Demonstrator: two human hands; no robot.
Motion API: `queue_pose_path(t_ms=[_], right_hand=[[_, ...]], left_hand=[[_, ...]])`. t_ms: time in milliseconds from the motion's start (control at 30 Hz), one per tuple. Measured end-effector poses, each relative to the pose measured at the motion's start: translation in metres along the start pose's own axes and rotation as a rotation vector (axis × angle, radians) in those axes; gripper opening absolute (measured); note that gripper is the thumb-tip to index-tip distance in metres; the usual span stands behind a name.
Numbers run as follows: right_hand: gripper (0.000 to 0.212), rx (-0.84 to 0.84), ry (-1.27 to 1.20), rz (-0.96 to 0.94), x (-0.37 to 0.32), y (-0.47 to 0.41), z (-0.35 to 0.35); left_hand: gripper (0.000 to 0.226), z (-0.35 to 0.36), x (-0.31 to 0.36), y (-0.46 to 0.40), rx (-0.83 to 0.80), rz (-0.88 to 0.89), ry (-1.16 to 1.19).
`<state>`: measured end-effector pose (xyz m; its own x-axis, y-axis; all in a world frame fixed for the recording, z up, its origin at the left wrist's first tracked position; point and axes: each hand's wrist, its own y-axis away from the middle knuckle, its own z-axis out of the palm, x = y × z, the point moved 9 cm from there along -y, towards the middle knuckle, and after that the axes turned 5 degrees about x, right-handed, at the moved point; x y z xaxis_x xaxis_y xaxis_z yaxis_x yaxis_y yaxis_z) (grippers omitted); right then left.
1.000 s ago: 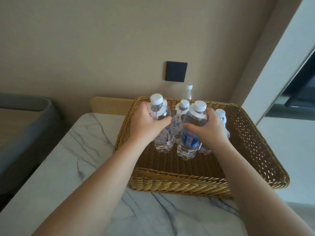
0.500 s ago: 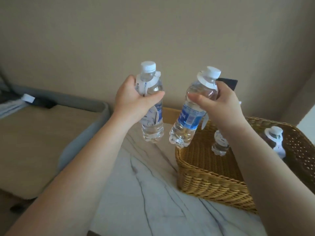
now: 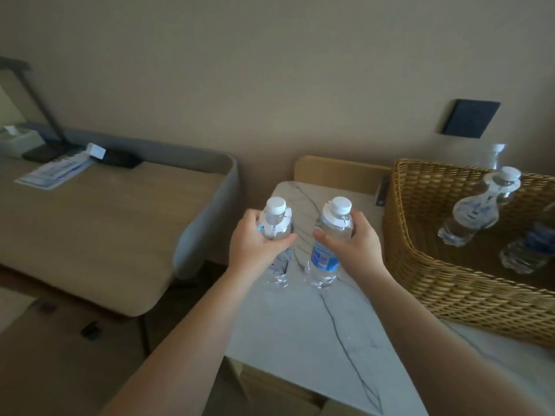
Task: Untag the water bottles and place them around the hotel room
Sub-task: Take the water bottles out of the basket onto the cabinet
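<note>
- Marble table (image 3: 315, 331) carries a wicker basket (image 3: 426, 274) at right, two bottles (image 3: 468, 217) inside.
- My left hand (image 3: 255, 244) grips one tagged bottle (image 3: 274, 232), my right hand (image 3: 351, 244) another bottle (image 3: 327, 250), both standing near the table's left edge.

White marble table (image 3: 315, 331) with dark veins, golden woven basket (image 3: 450, 289), clear white-capped bottles (image 3: 326, 253) with blue labels.

I am gripping a tagged water bottle (image 3: 274, 235) in my left hand (image 3: 255, 244) and a blue-labelled water bottle (image 3: 326, 253) in my right hand (image 3: 350, 246), both upright over the marble table (image 3: 315, 331). Two more bottles (image 3: 477, 213) are standing in the wicker basket (image 3: 435, 283) to my right.
</note>
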<state>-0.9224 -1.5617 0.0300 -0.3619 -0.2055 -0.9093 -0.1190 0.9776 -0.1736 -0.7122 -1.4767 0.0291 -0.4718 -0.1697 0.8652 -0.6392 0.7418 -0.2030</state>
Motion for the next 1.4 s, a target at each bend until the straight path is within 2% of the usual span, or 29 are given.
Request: queue_pose_path(t_ms=[267,467,600,667,733,867,1000,1167,1333,1400], right_hand=[[0.064,-0.049,0.066,0.043,0.020,0.001,0.029],[0.065,-0.065,0.087,0.076,0.022,0.000,0.033],[0.073,-0.095,0.086,0.076,0.018,0.007,0.030],[0.076,-0.145,0.086,0.078,0.014,0.010,0.029],[0.080,-0.186,0.065,0.077,0.009,0.011,0.025],[0.088,-0.193,0.032,0.103,0.005,0.013,0.005],[0.079,-0.088,0.101,0.066,0.000,0.012,-0.031],[0.061,0.072,0.080,0.073,-0.003,0.014,-0.092],[0.029,0.233,0.118,0.074,0.003,0.015,-0.172],[0.026,0.290,0.126,0.081,0.013,0.010,-0.208]], left_hand=[[0.060,-0.003,-0.022,0.005,0.031,0.011,-0.029],[0.066,0.003,-0.022,0.003,-0.021,0.032,-0.034],[0.091,0.003,-0.021,0.007,-0.060,0.038,-0.030],[0.107,0.002,-0.013,0.010,-0.067,0.080,-0.055],[0.112,-0.003,0.001,0.014,-0.050,0.149,-0.067],[0.103,-0.012,0.041,0.022,0.030,0.317,-0.089],[0.085,-0.006,0.081,0.028,0.051,0.460,-0.058],[0.067,0.031,0.135,0.044,-0.029,0.554,0.025],[0.052,0.096,0.194,0.065,-0.160,0.650,0.069],[0.050,0.129,0.215,0.072,-0.225,0.660,0.079]])
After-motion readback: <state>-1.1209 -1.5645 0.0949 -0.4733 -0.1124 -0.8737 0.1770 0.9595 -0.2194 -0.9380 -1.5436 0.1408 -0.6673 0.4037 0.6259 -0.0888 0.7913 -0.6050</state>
